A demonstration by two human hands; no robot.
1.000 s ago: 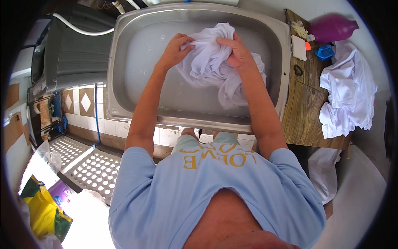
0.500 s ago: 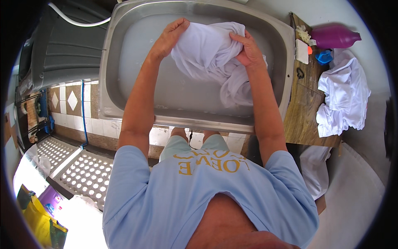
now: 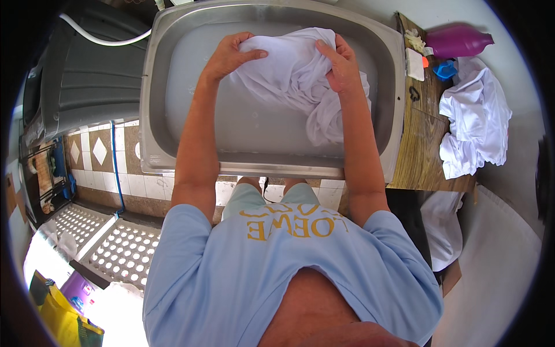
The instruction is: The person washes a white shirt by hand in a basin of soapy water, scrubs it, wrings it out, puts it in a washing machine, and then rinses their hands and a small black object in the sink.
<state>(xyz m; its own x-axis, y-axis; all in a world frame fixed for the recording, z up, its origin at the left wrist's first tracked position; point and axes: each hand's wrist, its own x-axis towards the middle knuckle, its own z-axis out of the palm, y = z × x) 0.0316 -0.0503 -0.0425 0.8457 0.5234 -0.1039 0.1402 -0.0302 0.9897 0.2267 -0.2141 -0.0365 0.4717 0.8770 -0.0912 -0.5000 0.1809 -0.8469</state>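
Observation:
A wet white cloth [image 3: 283, 72] is spread between my two hands over a metal sink [image 3: 151, 115] holding cloudy water [image 3: 231, 130]. My left hand [image 3: 232, 56] is closed on its upper left edge, with the thumb lying on top and the other fingers partly beneath. My right hand [image 3: 341, 65] grips the upper right corner, its thumb pressed on the fabric. The rest of the cloth hangs in folds, and its bunched lower end lies at the right side of the sink beside my right forearm. Whether it is a garment I cannot tell.
Right of the sink, a wooden board [image 3: 425, 139] bears a crumpled white cloth [image 3: 474, 121], a purple bottle [image 3: 459, 40], a blue plastic piece [image 3: 444, 70] and a white block [image 3: 414, 63]. A dark grey ribbed plastic surface [image 3: 98, 75] and a white hose [image 3: 104, 40] are at the left.
My left thumb has moved onto the top of the cloth, and the left hand's grip has spread. My right hand has shifted slightly up along the corner. The cloth's upper edge is pulled straighter.

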